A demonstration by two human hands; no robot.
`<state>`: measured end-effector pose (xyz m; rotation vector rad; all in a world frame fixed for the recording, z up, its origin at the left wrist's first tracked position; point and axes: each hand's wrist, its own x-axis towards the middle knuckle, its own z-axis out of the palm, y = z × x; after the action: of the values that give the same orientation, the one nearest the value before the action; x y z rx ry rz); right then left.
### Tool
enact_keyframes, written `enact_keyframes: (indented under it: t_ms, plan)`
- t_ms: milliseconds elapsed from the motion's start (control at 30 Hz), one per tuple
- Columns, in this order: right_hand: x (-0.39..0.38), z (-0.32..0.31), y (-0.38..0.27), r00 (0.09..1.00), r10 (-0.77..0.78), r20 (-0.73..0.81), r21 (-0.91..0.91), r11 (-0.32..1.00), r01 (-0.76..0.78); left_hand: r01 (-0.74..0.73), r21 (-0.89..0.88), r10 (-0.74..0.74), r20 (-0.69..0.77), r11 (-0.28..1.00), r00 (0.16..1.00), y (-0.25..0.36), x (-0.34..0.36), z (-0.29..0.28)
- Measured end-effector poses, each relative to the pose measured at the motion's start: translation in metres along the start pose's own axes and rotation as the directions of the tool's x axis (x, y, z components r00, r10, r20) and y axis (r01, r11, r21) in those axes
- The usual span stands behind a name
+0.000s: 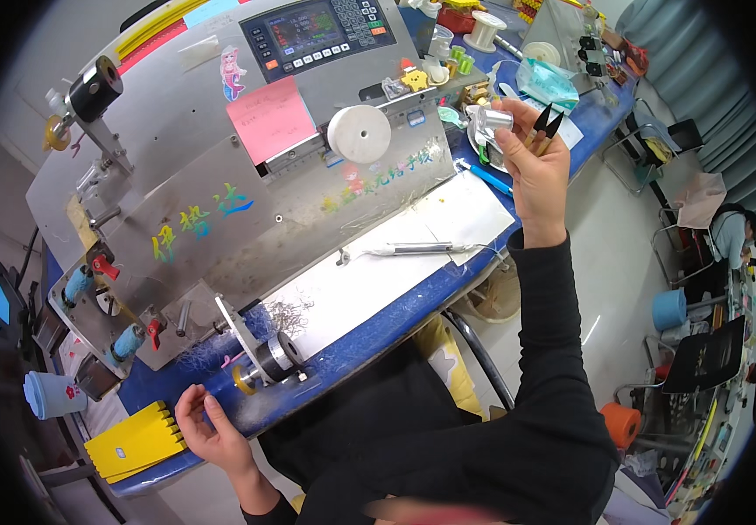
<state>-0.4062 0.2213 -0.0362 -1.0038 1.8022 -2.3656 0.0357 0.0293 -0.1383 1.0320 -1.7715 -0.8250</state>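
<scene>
On the far right, over the blue table (395,322), the right hand (535,166) grasps a silver cylinder (498,120) at its fingertips, with black-bladed snips (539,124) also in its grip. Near left, the left hand (218,436) is released, its fingers loosely curled beside yellow notched cards (133,444).

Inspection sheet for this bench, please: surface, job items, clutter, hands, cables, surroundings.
Surface: blue table, white sheet on it.
Job's things: silver cylinder and black-tipped snips, both held; grey machine alongside; silver rod-shaped tool lying on the sheet.
Clutter: tangled dark thread on the sheet; notched yellow cards at the near left corner.
Hands: right hand raised, holding cylinder and snips; left hand open, empty, beside the cards.
Cables: black cable left of the machine.
Surroundings: chairs, curtain, another person at right.
</scene>
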Motion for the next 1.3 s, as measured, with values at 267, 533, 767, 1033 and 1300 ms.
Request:
enact_keyframes:
  t_ms: [267, 533, 767, 1033, 1300]
  plan:
    - [0.069, -0.034, 0.034, 0.956, -0.283, -0.071, -0.514, 0.832, 0.208, 0.023, -0.008, -0.023, -0.018, 1.000, 1.000, -0.004, 0.000, 0.004]
    - [0.168, -0.073, 0.105, 0.986, -0.088, -0.139, -0.817, 0.574, -0.064, 0.025, -0.008, -0.026, -0.027, 1.000, 0.999, -0.006, 0.000, 0.006]
    - [0.190, -0.069, 0.129, 0.976, -0.119, -0.181, -0.877, 0.469, -0.105, 0.029, -0.008, -0.029, -0.020, 1.000, 0.999, -0.006, 0.001, 0.006]
    - [0.195, -0.078, 0.136, 0.993, -0.048, -0.108, -0.873, 0.483, -0.071, 0.011, 0.022, -0.010, -0.025, 1.000, 1.000, -0.002, 0.002, 0.008]
    - [0.191, -0.071, 0.126, 0.957, -0.245, -0.154, -0.711, 0.700, 0.065, 0.018, 0.035, -0.017, -0.021, 0.999, 1.000, 0.000, 0.002, 0.009]
